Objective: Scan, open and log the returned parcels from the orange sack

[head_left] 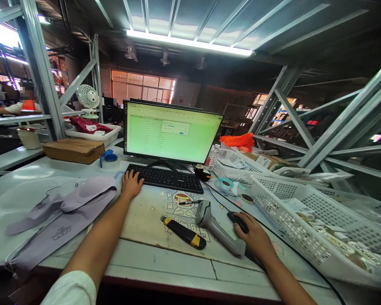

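Head view: your left hand [131, 185] lies loose, gripping nothing, fingers resting on the left end of the keyboard [169, 179]. That keyboard sits on the worktop [165, 258] before the monitor [171, 133], its long axis running left to right, right end slanting nearer you. Your right hand [255, 237] is curled over the mouse [236, 220], just right of the scanner [220, 228]; the mouse's nose points away and leftward.

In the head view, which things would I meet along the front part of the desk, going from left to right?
Lilac garment → left hand → yellow-and-black cutter → grey scanner → right hand → white perforated basket.
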Demonstrator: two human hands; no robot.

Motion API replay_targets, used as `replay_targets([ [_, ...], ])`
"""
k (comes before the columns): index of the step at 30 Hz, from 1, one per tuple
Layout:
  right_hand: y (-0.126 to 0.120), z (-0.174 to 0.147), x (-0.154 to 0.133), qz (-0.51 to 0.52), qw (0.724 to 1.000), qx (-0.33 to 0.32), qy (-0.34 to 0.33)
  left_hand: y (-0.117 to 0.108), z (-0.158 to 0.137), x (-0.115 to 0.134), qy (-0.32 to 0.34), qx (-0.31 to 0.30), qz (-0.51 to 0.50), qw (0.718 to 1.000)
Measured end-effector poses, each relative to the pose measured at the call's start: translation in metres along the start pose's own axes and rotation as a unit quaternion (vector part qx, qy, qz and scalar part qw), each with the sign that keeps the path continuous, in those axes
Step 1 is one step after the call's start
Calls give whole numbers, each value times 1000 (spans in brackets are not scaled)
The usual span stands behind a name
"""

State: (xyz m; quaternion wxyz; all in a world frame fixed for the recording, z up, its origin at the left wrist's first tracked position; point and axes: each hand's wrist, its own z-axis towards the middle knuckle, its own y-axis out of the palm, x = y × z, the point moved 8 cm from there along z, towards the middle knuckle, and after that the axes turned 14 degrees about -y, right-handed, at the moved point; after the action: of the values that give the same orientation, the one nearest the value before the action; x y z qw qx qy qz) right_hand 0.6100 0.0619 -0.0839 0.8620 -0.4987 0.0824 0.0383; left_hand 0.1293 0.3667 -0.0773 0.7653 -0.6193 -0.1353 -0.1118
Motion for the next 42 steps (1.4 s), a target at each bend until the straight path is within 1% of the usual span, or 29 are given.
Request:
replay_targets([
  [8, -2, 2, -3, 12, 1000, 8, -12, -1, 0, 0, -5, 3, -4, 1000],
  [12, -2, 2, -2, 14, 1000, 19, -17, -5, -1, -3, -33, 25, 4, 999],
  [16, -1, 2, -1, 10, 1000, 15, -17, -13, -4, -3, -47, 47, 6, 998],
  [22, -2, 3, -3, 18, 1000, 15, -19, -17, -6, -2, -48, 42, -7, 998],
  [26, 1, 3, 1, 19, 1000, 10, -9, -18, -6, -3, -46, 42, -16, 998],
  [33, 3, 3, 7, 24, 1000, 11, -7, -21, -7, -4, -52, 65, -14, 996],
  [42, 1, 3, 1, 24, 1000, 3, -7, -24, -8, -3, -56, 68, -15, 996],
])
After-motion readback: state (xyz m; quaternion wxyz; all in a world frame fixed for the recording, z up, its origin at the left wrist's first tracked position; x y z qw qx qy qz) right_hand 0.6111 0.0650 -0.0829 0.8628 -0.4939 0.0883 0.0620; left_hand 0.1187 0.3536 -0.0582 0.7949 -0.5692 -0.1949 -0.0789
